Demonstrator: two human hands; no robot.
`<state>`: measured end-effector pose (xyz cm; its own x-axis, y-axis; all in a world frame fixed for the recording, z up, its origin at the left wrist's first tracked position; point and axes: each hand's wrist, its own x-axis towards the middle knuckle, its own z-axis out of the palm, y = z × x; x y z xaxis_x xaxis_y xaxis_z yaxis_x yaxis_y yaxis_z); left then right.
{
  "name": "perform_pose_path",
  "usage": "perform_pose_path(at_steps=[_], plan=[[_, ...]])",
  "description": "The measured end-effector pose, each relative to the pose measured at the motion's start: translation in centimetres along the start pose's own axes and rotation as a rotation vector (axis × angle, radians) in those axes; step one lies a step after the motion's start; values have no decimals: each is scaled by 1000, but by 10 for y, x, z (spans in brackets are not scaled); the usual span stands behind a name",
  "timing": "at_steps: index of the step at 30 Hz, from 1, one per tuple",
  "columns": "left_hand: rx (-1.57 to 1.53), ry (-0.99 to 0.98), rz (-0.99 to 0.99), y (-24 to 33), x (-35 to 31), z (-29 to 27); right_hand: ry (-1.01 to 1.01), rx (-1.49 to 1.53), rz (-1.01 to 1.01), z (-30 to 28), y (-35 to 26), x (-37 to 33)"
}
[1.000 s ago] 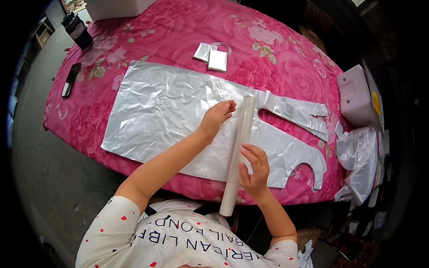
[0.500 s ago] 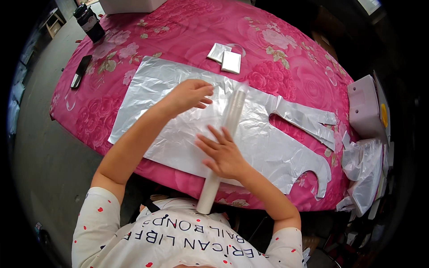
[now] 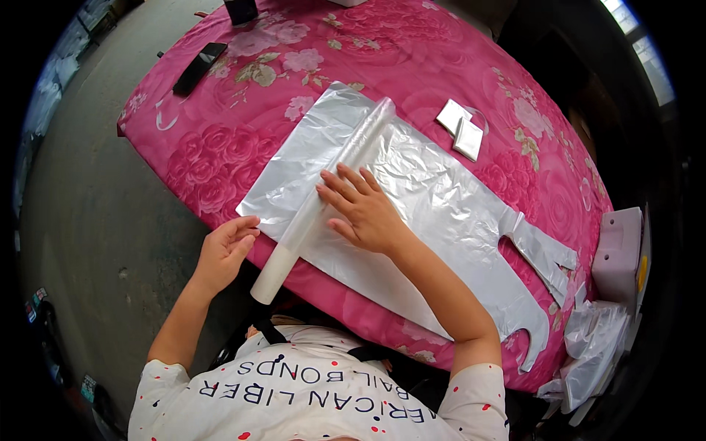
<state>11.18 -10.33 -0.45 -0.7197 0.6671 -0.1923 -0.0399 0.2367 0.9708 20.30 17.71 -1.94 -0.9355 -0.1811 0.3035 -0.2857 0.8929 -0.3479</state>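
White shirt (image 3: 312, 411), bottom of frame: scattered red and dark spots (image 3: 244, 435), dark lettering (image 3: 294, 397) upside down across chest. Short sleeves (image 3: 474, 389), same spots. Black strap (image 3: 271, 332) at waist. Left hand (image 3: 223, 257), right hand (image 3: 368, 215) bare.

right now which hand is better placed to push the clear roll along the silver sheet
Probably the right hand, which reaches across the silver sheet and lies spread partly over the middle of the clear roll. The left hand is off the roll, near the sheet's corner.

Site: makeshift workroom, apparently, floral-clothed table (image 3: 209, 176), plain grey floor (image 3: 110, 220) at table's left, plastic bags (image 3: 594, 342) at its right.
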Motion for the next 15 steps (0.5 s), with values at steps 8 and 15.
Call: perform_pose_path(at_steps=[8, 15], plan=[[1021, 313, 127, -4, -14, 29, 18, -22, 229, 66, -28, 126], [79, -53, -154, 5, -14, 25, 853, 627, 781, 66, -51, 103]])
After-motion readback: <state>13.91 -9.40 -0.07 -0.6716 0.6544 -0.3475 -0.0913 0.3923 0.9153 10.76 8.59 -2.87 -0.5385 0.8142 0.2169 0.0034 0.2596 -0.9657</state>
